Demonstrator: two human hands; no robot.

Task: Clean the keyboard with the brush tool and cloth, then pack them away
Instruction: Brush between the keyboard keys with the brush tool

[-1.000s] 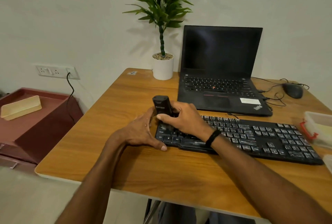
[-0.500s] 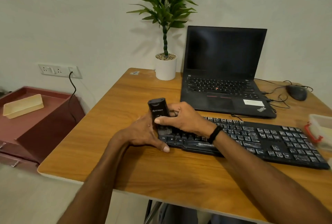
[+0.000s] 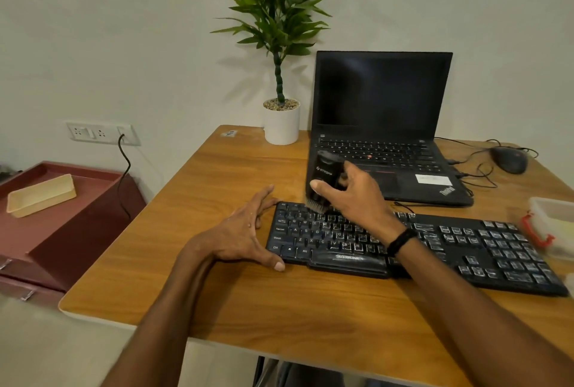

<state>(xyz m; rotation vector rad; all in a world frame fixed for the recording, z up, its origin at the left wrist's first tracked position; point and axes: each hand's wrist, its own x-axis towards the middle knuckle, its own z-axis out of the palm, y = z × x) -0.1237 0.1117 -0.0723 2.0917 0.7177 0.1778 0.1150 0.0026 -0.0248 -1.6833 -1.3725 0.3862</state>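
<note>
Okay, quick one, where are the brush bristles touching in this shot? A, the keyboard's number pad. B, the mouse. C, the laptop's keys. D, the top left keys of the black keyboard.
D: the right hand grips the brush tool with its bristles down on the upper left keys of the keyboard, while the left hand rests against that end.

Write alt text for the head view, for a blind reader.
A right hand grips a black brush tool, bristles on the upper-left keys of a black keyboard, while the left hand rests against its left end. An open laptop stands behind.
</note>
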